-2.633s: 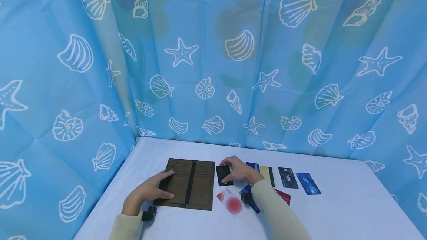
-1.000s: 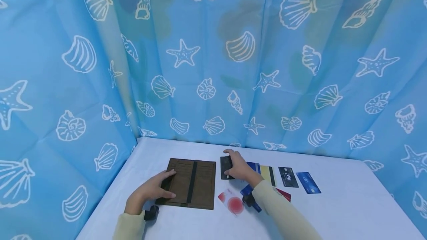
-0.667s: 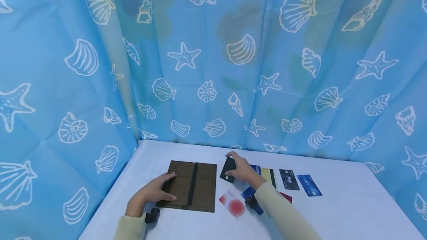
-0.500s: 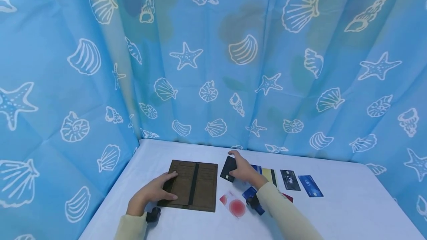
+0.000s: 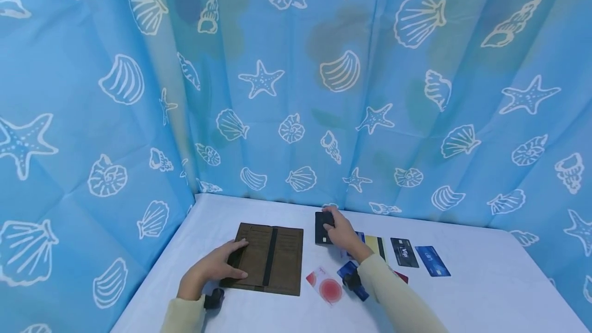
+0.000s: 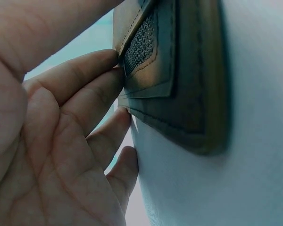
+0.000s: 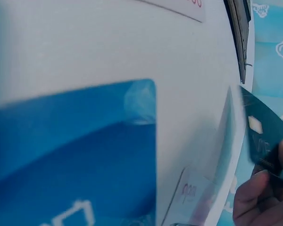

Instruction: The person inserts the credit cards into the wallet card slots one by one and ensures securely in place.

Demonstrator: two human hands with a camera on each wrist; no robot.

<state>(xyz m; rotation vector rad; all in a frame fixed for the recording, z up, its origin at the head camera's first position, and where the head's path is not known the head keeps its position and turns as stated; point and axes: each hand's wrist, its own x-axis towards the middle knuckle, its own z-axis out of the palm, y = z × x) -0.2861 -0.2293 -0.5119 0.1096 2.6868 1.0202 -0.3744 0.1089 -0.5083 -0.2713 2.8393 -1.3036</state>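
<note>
One black card [image 5: 321, 230], lower ctr of frame, pinched btwn thumb & fingers of R hand [image 5: 342, 232], prob. by its side so the chip end is free; brown wallet [image 5: 287, 261], unfolded to its left, w/ L hand [image 5: 214, 265] fingers & thumb spread over left edge, seemingly steadying it; red-and-white card [image 5: 327, 287] below; Vip card [image 5: 404, 252] & far-right blue card [image 5: 432, 261], lower right, apart, perhaps so each shows

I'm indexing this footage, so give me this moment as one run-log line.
left hand: touches open wallet | right hand: pinches black card | wallet: on table | other cards: on table, right of wallet
</note>
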